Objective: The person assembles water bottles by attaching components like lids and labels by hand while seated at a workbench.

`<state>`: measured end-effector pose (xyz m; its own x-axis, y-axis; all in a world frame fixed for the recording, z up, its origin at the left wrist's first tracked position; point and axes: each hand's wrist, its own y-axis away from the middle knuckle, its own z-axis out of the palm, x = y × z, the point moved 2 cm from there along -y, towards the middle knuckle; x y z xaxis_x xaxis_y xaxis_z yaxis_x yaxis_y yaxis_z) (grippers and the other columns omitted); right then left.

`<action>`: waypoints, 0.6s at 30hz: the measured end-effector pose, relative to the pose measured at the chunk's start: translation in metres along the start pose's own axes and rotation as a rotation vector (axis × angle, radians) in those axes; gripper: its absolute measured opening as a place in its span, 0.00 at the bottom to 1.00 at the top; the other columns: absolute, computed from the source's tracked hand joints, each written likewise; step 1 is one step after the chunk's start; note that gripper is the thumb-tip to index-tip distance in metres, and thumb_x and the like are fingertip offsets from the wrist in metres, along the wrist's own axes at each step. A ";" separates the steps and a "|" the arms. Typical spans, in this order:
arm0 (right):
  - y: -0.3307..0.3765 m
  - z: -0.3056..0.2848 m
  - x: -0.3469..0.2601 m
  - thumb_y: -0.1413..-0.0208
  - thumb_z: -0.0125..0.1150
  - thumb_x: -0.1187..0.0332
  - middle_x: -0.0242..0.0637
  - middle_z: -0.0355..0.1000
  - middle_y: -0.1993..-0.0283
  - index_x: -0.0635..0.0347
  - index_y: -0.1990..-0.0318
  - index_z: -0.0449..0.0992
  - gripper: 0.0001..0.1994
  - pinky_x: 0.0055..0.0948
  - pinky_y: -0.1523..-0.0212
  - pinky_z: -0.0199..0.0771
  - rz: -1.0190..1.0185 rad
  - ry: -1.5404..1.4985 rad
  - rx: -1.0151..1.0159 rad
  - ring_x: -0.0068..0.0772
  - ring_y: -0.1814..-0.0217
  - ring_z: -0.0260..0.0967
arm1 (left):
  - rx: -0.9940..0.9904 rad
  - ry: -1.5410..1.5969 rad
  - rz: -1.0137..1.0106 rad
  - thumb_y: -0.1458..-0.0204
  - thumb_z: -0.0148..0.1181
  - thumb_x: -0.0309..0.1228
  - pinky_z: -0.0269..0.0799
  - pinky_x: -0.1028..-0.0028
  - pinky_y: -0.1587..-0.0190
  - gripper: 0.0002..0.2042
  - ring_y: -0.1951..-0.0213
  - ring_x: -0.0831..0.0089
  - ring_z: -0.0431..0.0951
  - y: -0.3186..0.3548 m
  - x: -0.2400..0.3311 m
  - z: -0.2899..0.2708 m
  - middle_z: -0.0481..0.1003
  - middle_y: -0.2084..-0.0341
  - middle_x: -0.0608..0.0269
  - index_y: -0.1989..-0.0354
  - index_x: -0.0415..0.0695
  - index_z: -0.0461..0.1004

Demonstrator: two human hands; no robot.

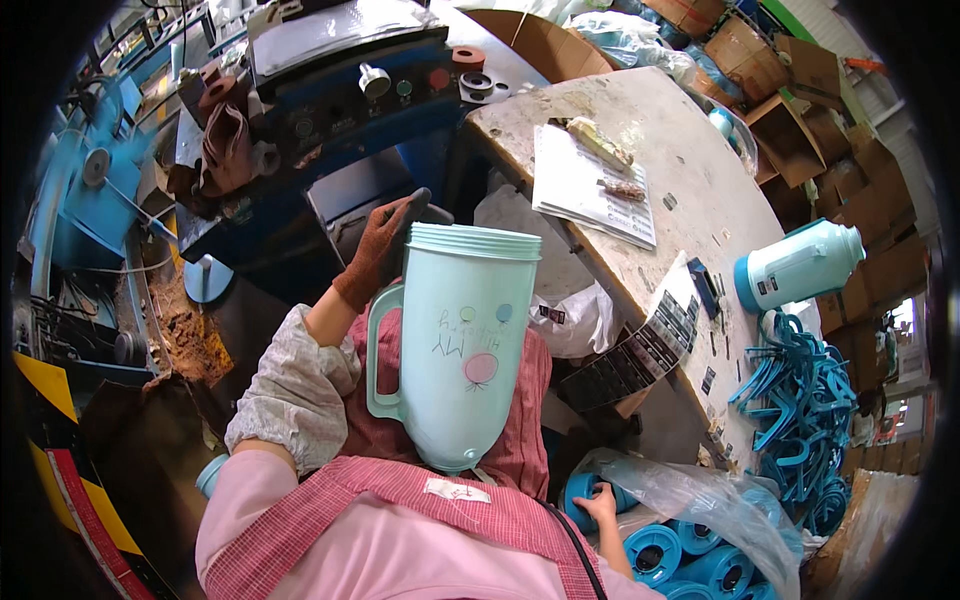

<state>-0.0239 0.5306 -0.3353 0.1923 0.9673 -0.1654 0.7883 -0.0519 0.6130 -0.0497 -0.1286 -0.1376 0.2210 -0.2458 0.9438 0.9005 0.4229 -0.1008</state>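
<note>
A mint-green plastic jug body (462, 340) with a side handle lies over my lap, its threaded wide end pointing away from me. My left hand (378, 245), in a brown and dark work glove, is at the left of that threaded rim. Its fingers bend round behind the rim, partly hidden. Low on the right, my bare right hand (598, 503) grips a round blue plastic base (580, 497) at the mouth of a clear plastic bag (660, 485). Several more round blue bases (652, 553) with dark centres lie in the bag.
A worn table (690, 130) on the right holds papers (580, 200), a label sheet (665, 325) and a finished mint jug (800, 265). Blue handles (800, 400) hang in a heap at its edge. A machine control panel (350, 100) stands ahead; cardboard boxes (790, 135) are stacked far right.
</note>
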 end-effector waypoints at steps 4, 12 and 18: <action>0.030 -0.092 -0.076 0.61 0.68 0.72 0.27 0.67 0.73 0.58 0.55 0.68 0.22 0.13 0.78 0.58 0.008 -0.765 -0.296 0.15 0.76 0.60 | -0.002 0.013 0.109 0.40 0.42 0.41 0.72 0.76 0.58 0.19 0.63 0.72 0.76 0.006 -0.002 0.006 0.75 0.62 0.55 0.56 0.37 0.72; 0.015 -0.289 -0.405 0.65 0.68 0.62 0.37 0.72 0.59 0.65 0.56 0.69 0.26 0.27 0.54 0.69 -1.117 -0.815 -0.206 0.26 0.57 0.69 | -0.089 -0.101 0.098 0.50 0.55 0.51 0.58 0.60 0.42 0.38 0.40 0.55 0.57 -0.011 0.023 0.052 0.44 0.35 0.53 0.34 0.51 0.45; 0.044 -0.244 -0.542 0.56 0.64 0.50 0.42 0.69 0.59 0.67 0.63 0.71 0.25 0.27 0.55 0.66 -1.532 -0.693 -0.246 0.30 0.59 0.67 | -0.295 0.028 0.006 0.59 0.63 0.54 0.51 0.61 0.38 0.47 0.37 0.61 0.53 -0.015 0.047 0.040 0.49 0.37 0.53 0.35 0.46 0.45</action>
<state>-0.2361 0.0642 -0.0296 -0.3502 -0.1948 -0.9162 0.3904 0.8588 -0.3318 -0.0675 -0.1117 -0.0790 0.2329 -0.2701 0.9342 0.9683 0.1536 -0.1970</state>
